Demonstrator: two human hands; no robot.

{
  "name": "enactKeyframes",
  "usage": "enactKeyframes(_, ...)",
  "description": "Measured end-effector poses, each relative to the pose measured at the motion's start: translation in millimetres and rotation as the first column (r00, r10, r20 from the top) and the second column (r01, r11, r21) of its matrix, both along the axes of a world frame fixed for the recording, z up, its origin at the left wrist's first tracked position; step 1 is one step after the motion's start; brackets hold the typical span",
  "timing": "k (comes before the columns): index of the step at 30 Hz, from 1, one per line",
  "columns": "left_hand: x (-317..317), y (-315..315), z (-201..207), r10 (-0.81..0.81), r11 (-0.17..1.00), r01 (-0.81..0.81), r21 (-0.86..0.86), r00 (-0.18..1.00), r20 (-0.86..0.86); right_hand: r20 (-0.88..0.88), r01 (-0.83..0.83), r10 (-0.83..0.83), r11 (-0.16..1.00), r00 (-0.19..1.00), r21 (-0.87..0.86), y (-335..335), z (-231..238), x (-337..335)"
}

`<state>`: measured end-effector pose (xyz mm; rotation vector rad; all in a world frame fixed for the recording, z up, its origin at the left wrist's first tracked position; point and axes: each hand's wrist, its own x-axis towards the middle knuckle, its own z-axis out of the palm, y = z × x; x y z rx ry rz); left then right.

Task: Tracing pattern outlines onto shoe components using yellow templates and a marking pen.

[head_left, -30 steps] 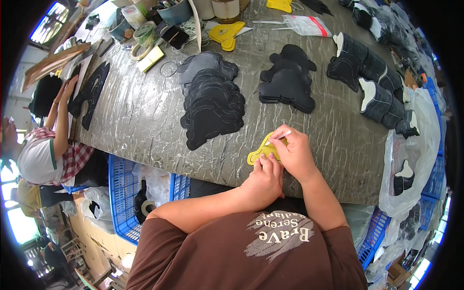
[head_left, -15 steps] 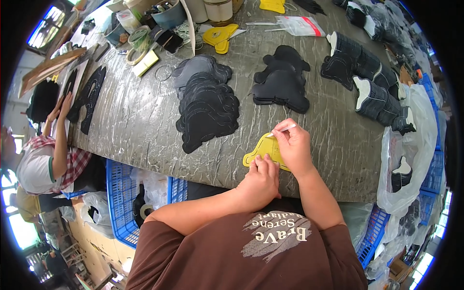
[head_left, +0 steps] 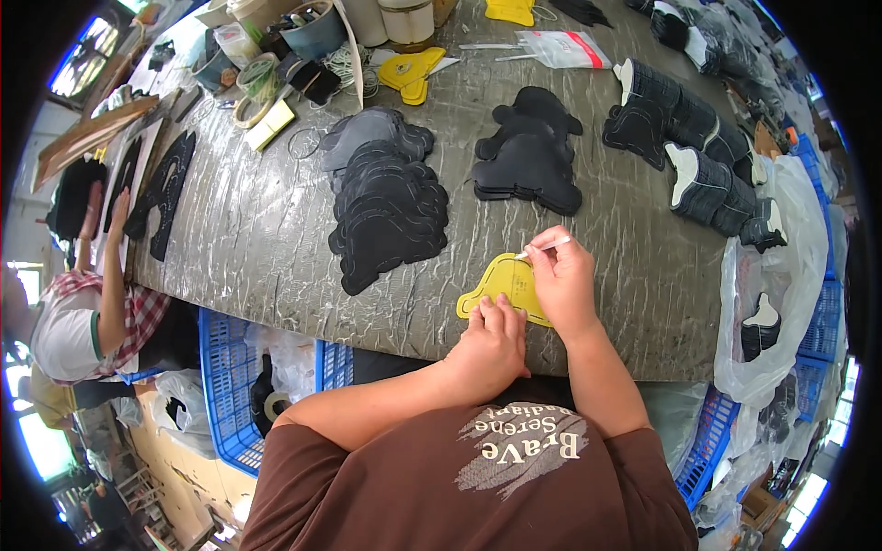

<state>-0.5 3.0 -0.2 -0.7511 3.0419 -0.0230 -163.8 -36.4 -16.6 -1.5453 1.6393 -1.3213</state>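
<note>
Pressing a yellow template (head_left: 496,283) flat near the front edge of a dark, streaked bench (head_left: 257,241), a worker in a brown T-shirt (head_left: 386,487) bends both arms over the piece. The left hand (head_left: 491,344) rests with its grip unclenched, fingertips laid across the template's lower part. The right hand (head_left: 564,286) has its grip closed around a slim white pen (head_left: 555,243), the tip at the template's upper edge, where a dark curved line follows the outline.

Beyond the hands lie two groups of black cut pieces: a fanned stack (head_left: 390,225) at left (pale lines trace several of its edges) and a neater pile (head_left: 528,151) to its right. Farther back are a second set of yellow templates (head_left: 407,75) and a clear packet (head_left: 565,49) with a red stripe. Bundled dark pieces (head_left: 712,197) sit along the right side, next to a translucent plastic bag (head_left: 788,266).

At far left, a co-worker in a checked garment (head_left: 138,312) reaches both hands toward black material at the bench's end. A blue basket (head_left: 217,386) stands below, beside the worker's left arm.
</note>
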Motion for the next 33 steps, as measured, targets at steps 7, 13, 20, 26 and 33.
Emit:
enactKeyframes(7, -0.9, -0.1, -0.7, 0.001, 1.000, -0.001, 0.002, 1.000, -0.001, 0.040, 0.045, -0.045, 0.999, 0.998, -0.019, 1.6, -3.0, 0.6)
enactKeyframes(13, 0.0, 0.2, 0.3, 0.009, 1.000, -0.009, 0.001, 1.000, 0.003, -0.051, 0.003, -0.003, 1.000, 0.999, -0.007, 2.8, 1.0, -1.9)
enactKeyframes(20, -0.8, 0.7, -0.3, 0.000, 1.000, 0.000, -0.009, 1.000, 0.008, -0.045, 0.057, -0.057, 0.998, 0.997, 0.006, 10.2, -2.3, -7.5)
enactKeyframes(26, 0.2, 0.7, 0.5, 0.010, 1.000, -0.010, 0.005, 1.000, -0.019, -0.028, 0.099, -0.099, 0.995, 0.995, -0.018, 25.0, -4.3, -12.2)
enactKeyframes(33, 0.1, 0.9, -0.2, 0.006, 1.000, -0.006, 0.002, 1.000, -0.018, 0.030, 0.089, -0.086, 0.991, 0.996, -0.105, 43.0, -7.3, -12.4)
